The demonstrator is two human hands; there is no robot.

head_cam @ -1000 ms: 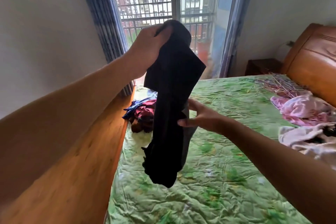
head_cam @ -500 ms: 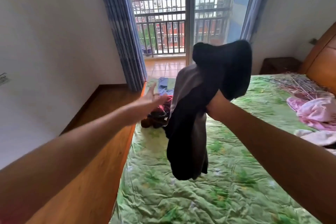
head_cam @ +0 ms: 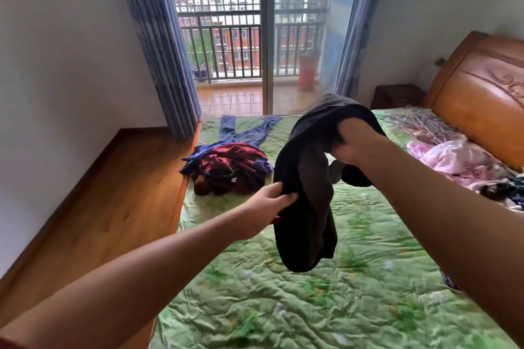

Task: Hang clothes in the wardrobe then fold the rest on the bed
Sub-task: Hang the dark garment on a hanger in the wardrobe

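A dark, almost black garment (head_cam: 307, 201) hangs in the air over the bed with the green quilt (head_cam: 326, 297). My right hand (head_cam: 351, 143) grips its bunched top, with cloth draped over the fingers. My left hand (head_cam: 268, 208) pinches the garment's left edge lower down. The bottom of the cloth dangles just above the quilt.
A heap of red, blue and dark clothes (head_cam: 229, 167) lies at the bed's far left, pink clothes (head_cam: 450, 159) and several hangers (head_cam: 419, 122) near the wooden headboard (head_cam: 482, 88). A wooden ledge (head_cam: 113, 201) runs along the bed's left side. Balcony doors (head_cam: 266, 37) stand behind.
The garment passed from my left hand to my right, which then lowered it. My left hand, open half a second ago, now pinches the cloth's left edge.
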